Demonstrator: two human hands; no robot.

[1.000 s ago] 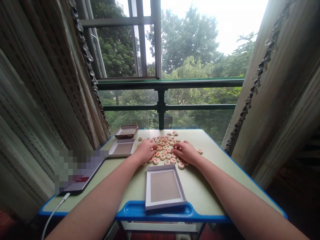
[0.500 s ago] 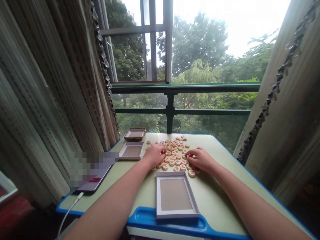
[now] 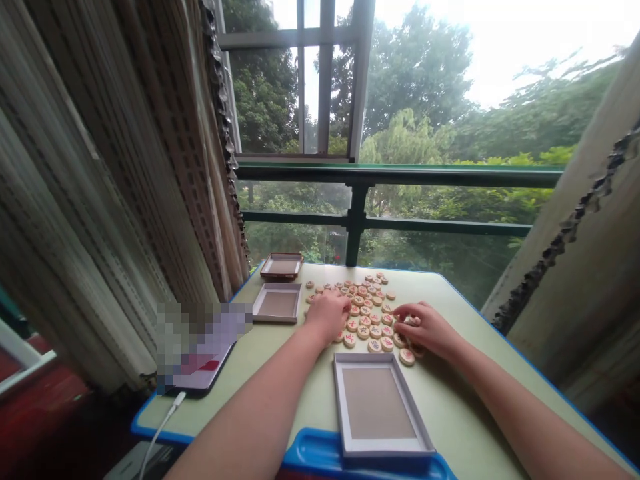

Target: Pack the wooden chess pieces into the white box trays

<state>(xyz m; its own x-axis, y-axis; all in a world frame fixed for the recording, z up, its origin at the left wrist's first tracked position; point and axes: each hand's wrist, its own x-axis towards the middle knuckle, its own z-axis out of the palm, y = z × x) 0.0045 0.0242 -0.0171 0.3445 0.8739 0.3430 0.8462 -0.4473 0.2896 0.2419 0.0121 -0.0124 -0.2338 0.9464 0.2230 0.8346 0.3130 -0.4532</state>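
Many round wooden Chinese chess pieces [image 3: 363,331] with red and dark characters lie loosely spread on the pale green table [image 3: 480,387]. Over their left side is my left hand [image 3: 329,315], its fingers curled down among the pieces. Its palm and part of its fingers are hidden, so I cannot tell if it holds one. At the right edge of the spread, my right hand [image 3: 429,328] is open, thumb and index finger apart beside the pieces. Some pieces are partly covered by it. A shallow white box tray [image 3: 425,427] stands nearest me.
Another white box tray [image 3: 256,310] and a brown-edged box [image 3: 281,275] sit at the back left. A phone [image 3: 207,370], partly pixelated, lies on the left with a white cable [image 3: 163,427] plugged in. Beyond are a railing [image 3: 425,175] and curtains [image 3: 125,167].
The view has swung slightly left, so the table and boxes appear further right. Both hands stay by the pieces; the right fingers look somewhat more spread.
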